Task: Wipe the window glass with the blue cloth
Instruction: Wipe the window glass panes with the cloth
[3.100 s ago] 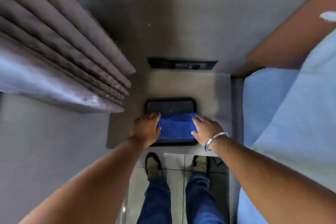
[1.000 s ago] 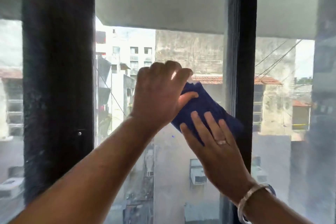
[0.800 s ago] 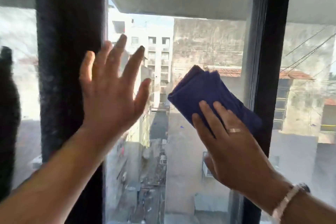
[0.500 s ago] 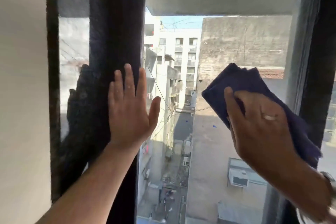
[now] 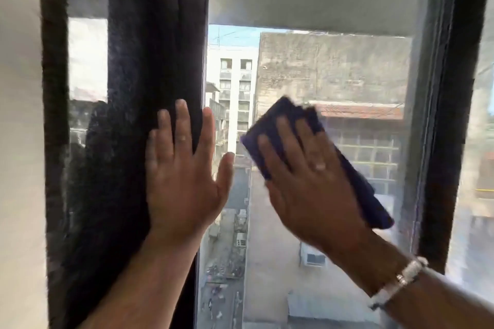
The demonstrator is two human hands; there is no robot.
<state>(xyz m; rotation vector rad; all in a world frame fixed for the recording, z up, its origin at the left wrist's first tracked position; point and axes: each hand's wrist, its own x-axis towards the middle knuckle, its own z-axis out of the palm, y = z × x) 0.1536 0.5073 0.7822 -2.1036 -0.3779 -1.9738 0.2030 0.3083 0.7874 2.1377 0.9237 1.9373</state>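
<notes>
The window glass [image 5: 334, 67] fills the middle of the view between two dark upright frame bars. A folded blue cloth [image 5: 283, 120] lies flat against the pane, tilted down to the right. My right hand [image 5: 307, 184] presses on the cloth with fingers spread, covering its middle; a ring and a metal bracelet show. My left hand [image 5: 184, 176] rests flat with fingers apart on the left frame bar [image 5: 149, 61] and the pane's left edge, holding nothing.
A pale wall [image 5: 18, 141] stands at the far left beside a narrow side pane [image 5: 87, 61]. The right frame bar [image 5: 443, 115] borders another pane. Buildings and an alley show through the glass.
Both hands lifted the cloth from a tray to the window. My left hand let go and moved onto the left frame bar. My right hand has slid the cloth leftward across the glass.
</notes>
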